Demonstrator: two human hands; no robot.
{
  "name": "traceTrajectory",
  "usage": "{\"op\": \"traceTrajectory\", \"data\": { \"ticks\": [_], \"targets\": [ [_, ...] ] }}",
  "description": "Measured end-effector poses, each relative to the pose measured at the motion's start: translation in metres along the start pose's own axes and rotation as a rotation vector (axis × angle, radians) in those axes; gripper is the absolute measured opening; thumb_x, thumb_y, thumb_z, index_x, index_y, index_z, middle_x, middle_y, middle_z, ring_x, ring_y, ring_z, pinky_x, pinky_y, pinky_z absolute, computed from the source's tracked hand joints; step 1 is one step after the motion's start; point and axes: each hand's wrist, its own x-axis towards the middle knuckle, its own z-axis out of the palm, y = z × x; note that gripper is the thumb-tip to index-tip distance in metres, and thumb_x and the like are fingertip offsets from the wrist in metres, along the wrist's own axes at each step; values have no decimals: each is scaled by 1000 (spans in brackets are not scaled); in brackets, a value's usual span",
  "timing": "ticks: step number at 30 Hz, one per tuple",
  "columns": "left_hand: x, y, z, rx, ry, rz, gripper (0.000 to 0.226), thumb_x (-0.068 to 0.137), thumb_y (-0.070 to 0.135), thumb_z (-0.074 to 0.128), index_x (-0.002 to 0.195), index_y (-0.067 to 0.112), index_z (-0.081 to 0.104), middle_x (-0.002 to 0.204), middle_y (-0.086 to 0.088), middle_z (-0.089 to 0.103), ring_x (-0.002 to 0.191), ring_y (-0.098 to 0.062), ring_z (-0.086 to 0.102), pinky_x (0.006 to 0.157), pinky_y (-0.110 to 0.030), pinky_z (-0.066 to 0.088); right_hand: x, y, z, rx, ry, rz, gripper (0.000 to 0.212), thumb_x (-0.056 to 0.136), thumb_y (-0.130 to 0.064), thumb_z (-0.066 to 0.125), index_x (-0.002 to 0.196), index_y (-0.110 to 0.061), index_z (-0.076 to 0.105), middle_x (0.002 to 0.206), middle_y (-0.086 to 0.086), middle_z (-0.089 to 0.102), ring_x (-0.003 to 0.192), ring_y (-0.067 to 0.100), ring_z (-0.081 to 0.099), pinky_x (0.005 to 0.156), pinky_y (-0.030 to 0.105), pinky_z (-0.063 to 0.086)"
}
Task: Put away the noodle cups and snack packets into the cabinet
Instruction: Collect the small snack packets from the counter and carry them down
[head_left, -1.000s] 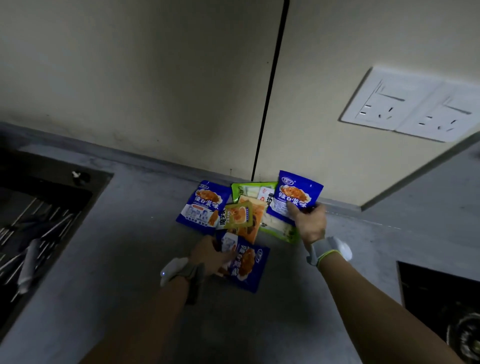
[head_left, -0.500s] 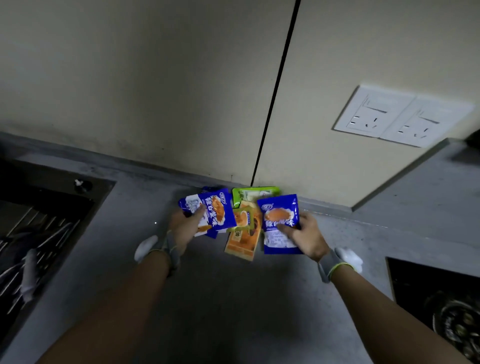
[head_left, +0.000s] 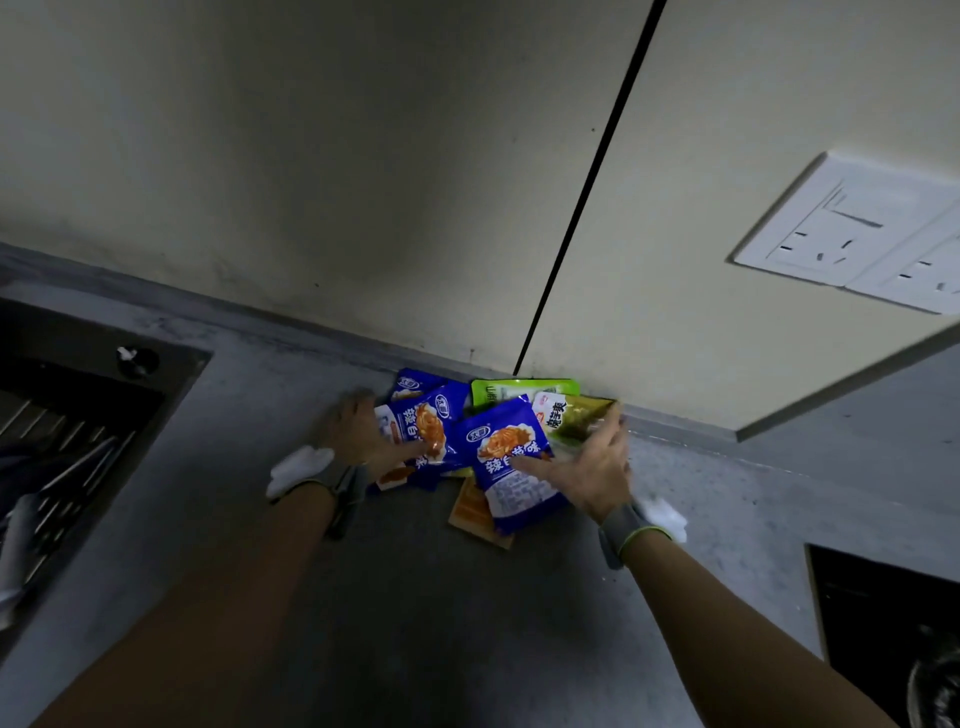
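Cream wall panels (head_left: 363, 156), split by a thin black seam, rise behind the grey stone surface (head_left: 441, 623) where I am working. To the left of the snack pile a dark sunken sink (head_left: 67, 415) holds metal utensils; up and to the right of the pile sits a white double wall socket (head_left: 857, 234), and low to the right a black hob corner (head_left: 883, 613). The heap of snack packets lies on the surface against the wall, right under the seam. My left hand (head_left: 363, 436) rests on the left side of the pile, fingers spread over a blue snack packet with orange food print (head_left: 426, 426). My right hand (head_left: 582, 467) presses a second blue packet (head_left: 511, 467) in the middle, fingers splayed wide, their tips reaching an olive-green packet (head_left: 571, 415). Behind these pokes a bright green packet (head_left: 519, 389), and beneath the pile an orange packet (head_left: 472, 512) juts out towards me. Both wrists wear grey bands.
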Motion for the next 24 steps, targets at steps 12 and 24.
{"op": "traceTrajectory", "data": {
  "ticks": [12, 24],
  "targets": [
    [-2, -8, 13, -162, -278, 87, 87, 54, 38, 92, 129, 21, 50, 126, -1, 64, 102, -16, 64, 75, -26, 51, 9, 8, 12, 413, -360, -61, 102, 53, -28, 93, 134, -26, 32, 119, -5, 61, 119, 25, 58, 86, 32, 54],
    [-36, -9, 23, -292, -378, 201, 67, 63, 18, 90, 121, 23, 57, 122, 1, 68, 108, -16, 65, 92, -39, 53, -31, 32, 0, 529, -599, -85, 45, 72, -16, 83, 109, -21, 57, 103, -2, 71, 85, 10, 73, 65, 25, 59]
  ]
}}
